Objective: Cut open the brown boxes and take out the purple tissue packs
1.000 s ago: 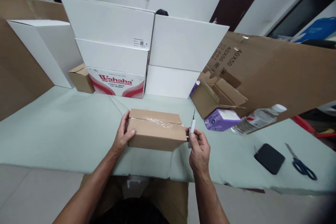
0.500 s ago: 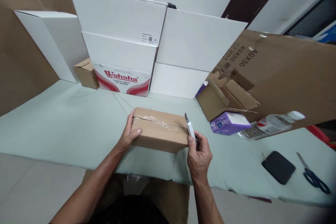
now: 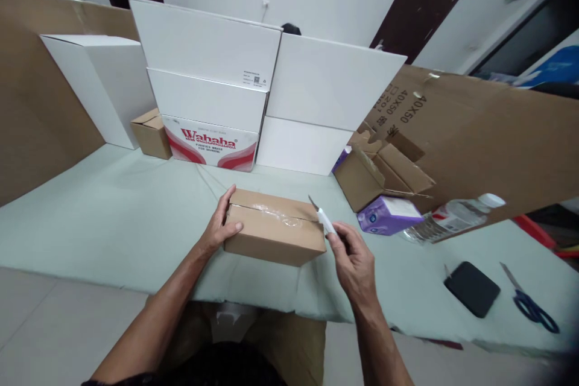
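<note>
A brown cardboard box (image 3: 271,235) with clear tape along its top seam lies in front of me on the green-covered table (image 3: 149,211). My left hand (image 3: 221,226) grips the box's left end, thumb over the front top edge and fingers behind. In my right hand (image 3: 355,256) is a white utility knife (image 3: 326,222) with its blade out. The blade points up and left, over the right end of the box's top near the seam. Whether the blade touches the cardboard I cannot tell.
White cartons, one printed Wahaha (image 3: 210,143), stand at the back beside a small brown box (image 3: 152,136). On the right are an opened cardboard box (image 3: 362,178), a purple carton (image 3: 384,217), a plastic bottle (image 3: 452,220), a black pouch (image 3: 473,289) and scissors (image 3: 531,307).
My right hand has moved off the box's right end, slightly right, and the knife has tilted left so its blade lies over the box top. My left hand keeps its hold.
</note>
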The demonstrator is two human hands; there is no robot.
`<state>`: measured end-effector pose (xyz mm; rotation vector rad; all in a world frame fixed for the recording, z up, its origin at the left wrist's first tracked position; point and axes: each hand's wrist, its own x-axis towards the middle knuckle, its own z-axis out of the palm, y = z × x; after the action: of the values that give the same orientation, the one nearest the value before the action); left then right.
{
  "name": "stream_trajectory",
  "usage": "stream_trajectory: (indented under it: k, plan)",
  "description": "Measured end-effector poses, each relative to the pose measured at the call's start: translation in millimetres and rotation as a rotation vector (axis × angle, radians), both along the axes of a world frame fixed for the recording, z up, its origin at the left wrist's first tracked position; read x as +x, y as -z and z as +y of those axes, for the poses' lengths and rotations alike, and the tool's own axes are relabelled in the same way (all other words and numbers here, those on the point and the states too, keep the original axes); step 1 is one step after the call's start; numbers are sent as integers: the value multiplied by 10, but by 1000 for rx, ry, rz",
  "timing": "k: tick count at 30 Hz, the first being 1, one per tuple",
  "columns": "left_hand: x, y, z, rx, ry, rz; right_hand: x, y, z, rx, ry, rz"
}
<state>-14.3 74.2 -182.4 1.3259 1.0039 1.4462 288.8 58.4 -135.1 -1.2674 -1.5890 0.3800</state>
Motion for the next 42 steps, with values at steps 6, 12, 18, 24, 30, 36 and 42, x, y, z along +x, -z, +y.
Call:
stream_trajectory:
  k: [6, 12, 18, 24, 30, 36, 42]
  plan:
    - [21, 85, 26, 10, 4, -58, 158, -388, 66, -38, -33, -83]
    - [47, 115, 20, 36, -20, -67, -86, -856, 193, -53, -423, -484]
    - [61, 149, 44, 78, 11, -131, -519, -1072, 312, -134, -472, -975]
    - [24, 158, 98, 107, 46, -120, -915, -1246, 325, -222, -419, -1395]
    - [19, 201, 127, 134, 7, -86, -1080, -1212, 416, -121, -456, -1487]
    - [14, 229, 150, 156, -26, -37, -1185, -1208, 470, -78, -508, -1530]
    - [10, 212, 117, 158, -32, 4, -1165, -1265, 420, -141, -477, -1588]
